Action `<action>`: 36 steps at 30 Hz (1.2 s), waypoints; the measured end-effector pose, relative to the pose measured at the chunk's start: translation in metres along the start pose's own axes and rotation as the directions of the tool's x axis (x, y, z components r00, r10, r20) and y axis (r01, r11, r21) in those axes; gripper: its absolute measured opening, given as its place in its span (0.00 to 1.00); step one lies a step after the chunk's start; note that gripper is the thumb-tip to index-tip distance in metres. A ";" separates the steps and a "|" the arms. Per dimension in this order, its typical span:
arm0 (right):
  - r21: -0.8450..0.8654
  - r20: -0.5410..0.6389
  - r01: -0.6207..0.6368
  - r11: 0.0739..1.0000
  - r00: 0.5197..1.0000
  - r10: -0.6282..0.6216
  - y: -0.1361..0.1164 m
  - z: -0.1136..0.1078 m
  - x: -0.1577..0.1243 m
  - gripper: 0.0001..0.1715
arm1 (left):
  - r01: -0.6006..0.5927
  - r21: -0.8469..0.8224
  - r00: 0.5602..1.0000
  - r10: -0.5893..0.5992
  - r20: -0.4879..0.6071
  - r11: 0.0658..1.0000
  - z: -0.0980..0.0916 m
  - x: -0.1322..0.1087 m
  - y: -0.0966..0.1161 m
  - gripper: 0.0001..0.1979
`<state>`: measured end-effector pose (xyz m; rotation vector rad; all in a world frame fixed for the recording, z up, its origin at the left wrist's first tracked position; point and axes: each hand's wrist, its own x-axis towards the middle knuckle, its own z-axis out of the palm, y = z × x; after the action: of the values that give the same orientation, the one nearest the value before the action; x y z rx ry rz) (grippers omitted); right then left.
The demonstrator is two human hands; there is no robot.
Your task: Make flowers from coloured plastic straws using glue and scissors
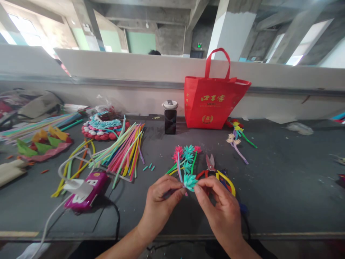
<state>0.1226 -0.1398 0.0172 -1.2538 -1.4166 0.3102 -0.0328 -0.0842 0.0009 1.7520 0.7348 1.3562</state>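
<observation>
A turquoise craft flower (190, 182) with pointed petals is held between my two hands above the near part of the table. My left hand (163, 196) pinches it at its left side, thumb against forefinger. My right hand (219, 201) grips a petal at the right edge with thumb and fingertips. Just beyond lie several finished flowers, among them a pink flower (178, 153) and a turquoise flower (188, 157), on coloured stems. Scissors (210, 162) with red blades lie past my right hand, and a yellow handle (228, 181) curves beside it.
Bundled coloured sticks (126, 153) lie left of centre, near a purple power strip (87, 192) with a white cable. Small turquoise pieces (149, 167) are scattered beside them. At the back stand a phone (170, 121), a lidded cup (170, 104) and a red bag (212, 102).
</observation>
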 end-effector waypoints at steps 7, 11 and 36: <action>0.047 0.018 -0.053 0.998 0.998 0.052 0.003 -0.002 -0.001 0.06 | 0.194 -0.103 0.977 -0.183 0.112 0.976 0.000 -0.003 0.004 0.03; 0.033 0.022 -0.090 0.995 0.996 0.089 0.001 -0.004 0.001 0.09 | 0.254 -0.120 0.964 -0.242 0.107 0.960 0.001 -0.002 0.003 0.04; 0.195 -0.051 -0.034 0.980 0.998 0.045 -0.020 -0.015 -0.003 0.06 | 0.584 -0.607 0.762 -0.620 0.184 0.538 0.004 0.005 0.000 0.10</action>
<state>0.1246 -0.1573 0.0360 -1.1229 -1.2834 0.4275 -0.0277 -0.0813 0.0030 0.7844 0.7028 0.9806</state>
